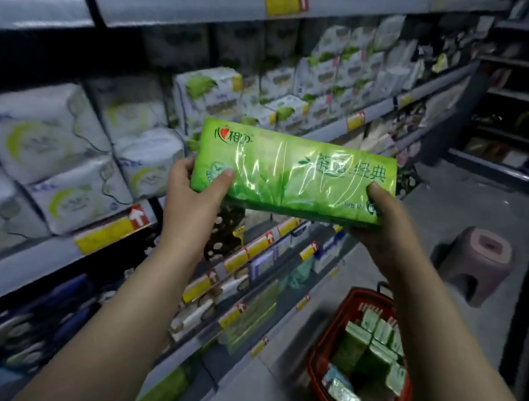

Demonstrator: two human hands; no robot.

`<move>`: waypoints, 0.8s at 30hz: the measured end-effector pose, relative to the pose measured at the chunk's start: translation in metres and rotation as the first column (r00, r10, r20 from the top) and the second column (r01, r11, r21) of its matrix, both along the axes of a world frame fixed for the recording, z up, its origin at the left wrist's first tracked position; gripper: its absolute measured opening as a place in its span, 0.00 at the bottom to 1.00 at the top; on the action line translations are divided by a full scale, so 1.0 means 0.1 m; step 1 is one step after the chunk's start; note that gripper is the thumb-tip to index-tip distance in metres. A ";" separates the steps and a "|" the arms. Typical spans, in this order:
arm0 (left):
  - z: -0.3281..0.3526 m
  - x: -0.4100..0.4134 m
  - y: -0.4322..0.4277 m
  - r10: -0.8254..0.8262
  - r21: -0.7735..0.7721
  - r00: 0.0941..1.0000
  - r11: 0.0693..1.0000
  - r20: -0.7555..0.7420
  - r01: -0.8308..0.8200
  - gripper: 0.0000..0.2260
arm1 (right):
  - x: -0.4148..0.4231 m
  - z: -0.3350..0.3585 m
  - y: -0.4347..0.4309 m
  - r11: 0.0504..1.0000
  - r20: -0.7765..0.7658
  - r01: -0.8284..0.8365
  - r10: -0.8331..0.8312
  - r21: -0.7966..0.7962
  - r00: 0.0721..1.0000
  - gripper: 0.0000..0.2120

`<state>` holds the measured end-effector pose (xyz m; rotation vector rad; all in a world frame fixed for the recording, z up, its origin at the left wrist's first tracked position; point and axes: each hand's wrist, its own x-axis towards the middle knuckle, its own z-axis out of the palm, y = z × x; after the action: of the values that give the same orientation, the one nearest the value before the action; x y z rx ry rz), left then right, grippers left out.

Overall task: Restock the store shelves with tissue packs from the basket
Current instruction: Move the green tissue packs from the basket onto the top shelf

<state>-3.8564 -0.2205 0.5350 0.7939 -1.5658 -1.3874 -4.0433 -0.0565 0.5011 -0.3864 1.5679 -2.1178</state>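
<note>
Green tissue pack (293,174): held up lengthwise in mid-air, printed face toward the camera, glossy wrap catching the light, slightly tilted with the right end lower. In front of the store shelves (54,263), level with the middle shelf, touching none of them.

Left hand (192,192): closed on the pack's left end, thumb pressed on the front face, fingers wrapped out of sight behind. Right hand (381,225): closed on the right end near the lower corner, thumb on the front, palm under the bottom edge. Both forearms bare, reaching up from the lower frame.

Behind and left of the pack: white tissue bundles (65,153) with pale green prints, stacked on the shelves; yellow price tags (109,233) along the shelf edges. Lower shelves blurred, contents not readable.

Below right, on the grey floor (451,213): red basket (329,344) holding several more green and white packs (371,348), standing just beside the shelf base. Farther right, well apart from the basket: a small pinkish plastic stool (478,262).
</note>
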 end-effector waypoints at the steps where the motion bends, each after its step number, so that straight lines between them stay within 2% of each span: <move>1: 0.08 0.07 -0.03 0.029 -0.048 1.000 0.998 0.010 -0.028 0.17 | 0.03 0.08 -0.08 1.000 -0.039 0.003 -0.004 -0.014 0.999 0.26; 3: 0.22 0.17 -0.07 0.067 -0.131 0.998 0.989 -0.001 -0.066 0.16 | 0.05 0.21 -0.22 0.999 -0.091 0.000 -0.005 -0.053 0.996 0.36; 4: 0.30 0.21 -0.09 0.086 -0.166 0.996 0.982 -0.026 -0.089 0.16 | 0.07 0.30 -0.29 0.997 -0.113 -0.020 0.012 -0.074 0.994 0.35; 9: 0.67 0.31 -0.08 0.240 -0.317 0.958 0.907 -0.155 -0.278 0.18 | 0.01 0.69 -0.66 0.976 -0.164 -0.108 0.077 -0.189 0.983 0.12; 12: 0.88 0.31 -0.05 0.307 -0.377 0.932 0.854 -0.192 -0.359 0.17 | -0.08 0.98 -0.84 0.960 -0.225 -0.176 0.126 -0.216 0.966 0.07; 16: 1.18 0.29 -0.04 0.383 -0.424 0.899 0.792 -0.215 -0.439 0.19 | -0.21 1.39 -1.06 0.937 -0.317 -0.247 0.163 -0.247 0.934 0.11; 18: 1.33 0.31 -0.02 0.427 -0.454 0.888 0.765 -0.172 -0.456 0.23 | -0.27 1.58 -1.17 0.917 -0.363 -0.300 0.195 -0.261 0.911 0.10; 21: 1.54 0.34 -0.01 0.481 -0.497 0.869 0.730 -0.112 -0.469 0.30 | -0.35 1.83 -1.32 0.880 -0.388 -0.393 0.276 -0.265 0.880 0.26; 24: 1.73 0.35 -0.06 0.513 -0.543 0.856 0.700 -0.069 -0.464 0.31 | -0.39 2.11 -1.46 0.835 -0.439 -0.457 0.302 -0.307 0.846 0.25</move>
<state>-3.8212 -0.2268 0.7078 0.8344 -1.5488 -0.4762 -4.0826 -0.2022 0.7117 -1.2123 1.0821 -2.0994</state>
